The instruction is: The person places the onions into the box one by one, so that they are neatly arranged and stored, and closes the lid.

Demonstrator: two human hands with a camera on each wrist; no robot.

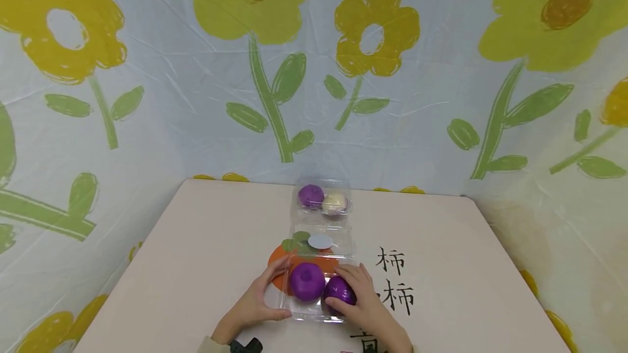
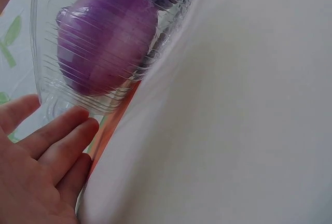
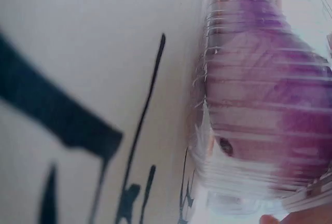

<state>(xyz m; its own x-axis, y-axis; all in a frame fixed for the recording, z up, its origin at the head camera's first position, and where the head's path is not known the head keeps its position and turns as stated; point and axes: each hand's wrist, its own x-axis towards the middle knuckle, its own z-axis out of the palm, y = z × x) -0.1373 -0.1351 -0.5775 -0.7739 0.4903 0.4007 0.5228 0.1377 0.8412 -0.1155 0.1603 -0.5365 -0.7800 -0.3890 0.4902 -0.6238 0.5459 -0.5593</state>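
A clear plastic clamshell box (image 1: 294, 309) lies at the table's front with its lid (image 1: 343, 238) folded back. Two purple onions sit inside: the left onion (image 1: 307, 282) with its dimpled top upward, and the glossier right onion (image 1: 340, 290). My left hand (image 1: 255, 304) spreads along the box's left side. Its fingers (image 2: 65, 136) look fairly straight and touch the box's edge in the left wrist view. My right hand (image 1: 365, 301) grips the right onion, its thumb across the front and fingers over the far side. Ribbed plastic partly blurs this onion (image 3: 270, 99) in the right wrist view.
Behind the lid stands another clear box (image 1: 296, 208), holding a purple onion (image 1: 311, 196) and a cream-coloured one (image 1: 334, 202). The pale tablecloth (image 1: 211, 233) bears an orange persimmon print and black characters (image 1: 398, 294). A flower-printed curtain (image 1: 422, 124) encloses the table.
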